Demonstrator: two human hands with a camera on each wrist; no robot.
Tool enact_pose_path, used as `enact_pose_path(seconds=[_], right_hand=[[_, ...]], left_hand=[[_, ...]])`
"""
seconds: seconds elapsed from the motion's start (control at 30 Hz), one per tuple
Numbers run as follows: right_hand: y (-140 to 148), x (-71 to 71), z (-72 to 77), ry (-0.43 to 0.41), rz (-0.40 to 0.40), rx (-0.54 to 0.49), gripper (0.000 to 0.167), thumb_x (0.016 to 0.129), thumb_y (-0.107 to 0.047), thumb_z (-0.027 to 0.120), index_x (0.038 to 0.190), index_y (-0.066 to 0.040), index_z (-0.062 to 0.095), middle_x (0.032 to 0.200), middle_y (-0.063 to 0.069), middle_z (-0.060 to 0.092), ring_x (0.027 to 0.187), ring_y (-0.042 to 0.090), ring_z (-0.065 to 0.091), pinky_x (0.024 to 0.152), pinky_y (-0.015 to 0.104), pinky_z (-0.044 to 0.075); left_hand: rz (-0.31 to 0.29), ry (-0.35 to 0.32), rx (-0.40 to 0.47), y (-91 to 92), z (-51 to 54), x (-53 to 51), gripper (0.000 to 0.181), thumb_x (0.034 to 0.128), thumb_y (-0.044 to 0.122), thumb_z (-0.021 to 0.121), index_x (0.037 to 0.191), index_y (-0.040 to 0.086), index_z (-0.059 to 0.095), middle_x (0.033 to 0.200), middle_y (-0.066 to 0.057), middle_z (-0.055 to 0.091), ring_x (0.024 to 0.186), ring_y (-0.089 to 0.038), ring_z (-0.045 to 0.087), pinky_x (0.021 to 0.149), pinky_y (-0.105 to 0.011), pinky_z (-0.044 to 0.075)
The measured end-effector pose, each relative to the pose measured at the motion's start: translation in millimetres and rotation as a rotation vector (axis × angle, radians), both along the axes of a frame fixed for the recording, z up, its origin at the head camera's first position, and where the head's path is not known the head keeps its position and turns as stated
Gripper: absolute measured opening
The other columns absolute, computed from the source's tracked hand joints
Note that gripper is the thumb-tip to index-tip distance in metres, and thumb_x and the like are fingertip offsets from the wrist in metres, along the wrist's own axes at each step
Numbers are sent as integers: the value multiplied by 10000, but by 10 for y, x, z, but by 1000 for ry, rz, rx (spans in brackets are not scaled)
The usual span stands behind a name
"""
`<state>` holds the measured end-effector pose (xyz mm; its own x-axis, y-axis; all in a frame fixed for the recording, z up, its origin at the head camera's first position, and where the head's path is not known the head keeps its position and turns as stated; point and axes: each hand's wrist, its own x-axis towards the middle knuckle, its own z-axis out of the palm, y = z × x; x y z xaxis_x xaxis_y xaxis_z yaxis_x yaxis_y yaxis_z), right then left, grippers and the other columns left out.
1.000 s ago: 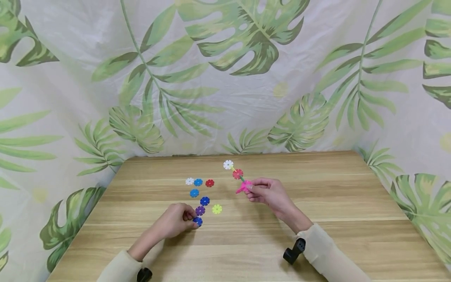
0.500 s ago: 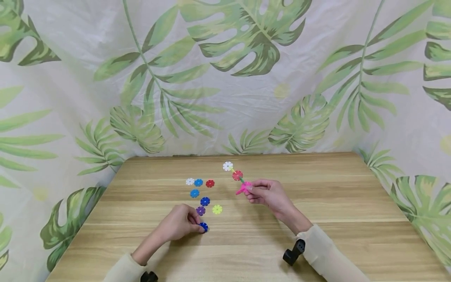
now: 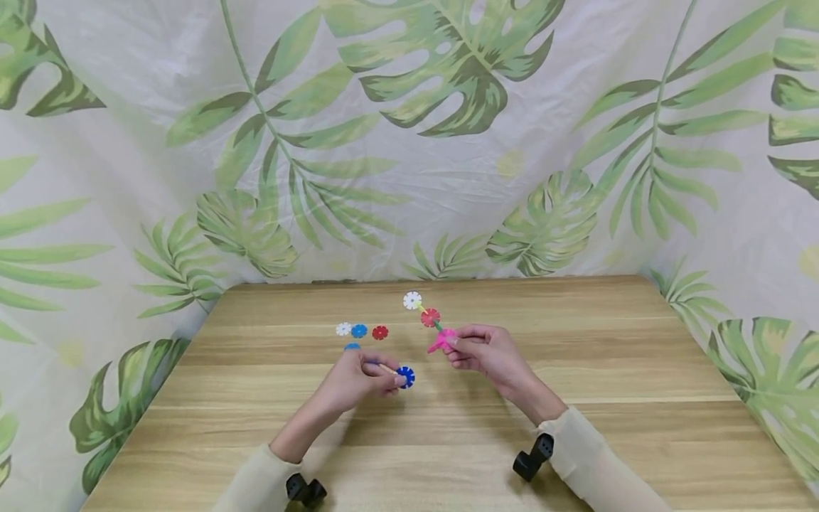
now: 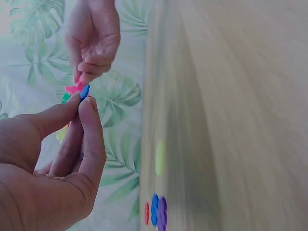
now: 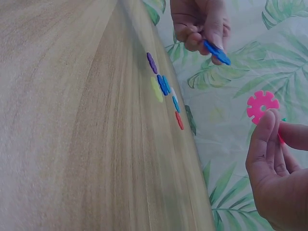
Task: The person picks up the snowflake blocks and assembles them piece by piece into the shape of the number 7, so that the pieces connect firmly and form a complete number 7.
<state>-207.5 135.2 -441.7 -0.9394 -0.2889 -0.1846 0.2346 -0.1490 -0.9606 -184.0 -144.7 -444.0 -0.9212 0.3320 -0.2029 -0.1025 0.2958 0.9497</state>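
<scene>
My left hand [image 3: 352, 380] pinches a dark blue notched building disc [image 3: 407, 377] between thumb and fingers, raised off the table. To its right, my right hand [image 3: 489, 355] holds a joined chain of these discs by its pink end [image 3: 443, 341]. From there the chain runs up and left through a green disc [image 3: 438, 326], a red disc [image 3: 431, 317] and a yellow disc [image 3: 419, 307] to a white disc [image 3: 412, 300]. In the right wrist view the pink disc [image 5: 262, 103] shows its notches, apart from the blue disc [image 5: 217, 52].
Loose discs lie on the wooden table [image 3: 576, 441]: white [image 3: 343, 329], light blue [image 3: 359, 331] and red [image 3: 380, 332]. The left hand hides others in the head view; the right wrist view shows purple [image 5: 152, 63] and yellow [image 5: 157, 89]. A leaf-print cloth [image 3: 448, 178] hangs behind.
My left hand has drawn the blue disc along the table, then lifted it up and right towards the chain. The right hand and the chain have stayed nearly still.
</scene>
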Motion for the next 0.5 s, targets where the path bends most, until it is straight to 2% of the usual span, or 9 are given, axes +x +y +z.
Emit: enact_pose_path(seconds=[0.1, 0.2, 0.33, 0.5], right_hand=[[-8, -3, 4, -4, -6, -16, 240, 1009, -33, 673, 1205, 102, 642, 890, 61, 802, 806, 134, 764, 756, 264, 656], [-7, -4, 13, 0, -9, -17, 224, 1012, -31, 668, 1195, 96, 645, 881, 56, 800, 796, 133, 762, 749, 264, 656], [0, -2, 20, 4, -10, -11, 236, 1014, -41, 669, 1204, 99, 647, 889, 60, 801, 802, 138, 766, 753, 270, 659], [9, -4, 19, 9, -8, -15, 251, 1013, -51, 676, 1209, 101, 646, 882, 52, 799, 807, 140, 766, 751, 269, 658]], left_hand=[[-3, -53, 107, 80, 13, -31, 330, 926, 130, 811, 1165, -78, 720, 997, -191, 815, 824, -191, 797, 860, -431, 666], [-7, -105, 196, 142, 33, -51, 319, 964, 71, 753, 1207, -128, 698, 1060, -228, 800, 845, -183, 806, 863, -402, 660], [-9, -137, 228, 209, 46, -77, 313, 985, 52, 722, 1241, -127, 693, 1095, -241, 791, 863, -174, 809, 845, -337, 659], [3, -126, 230, 262, 45, -125, 283, 1001, 34, 692, 1241, -113, 706, 1102, -231, 793, 857, -155, 807, 840, -314, 656]])
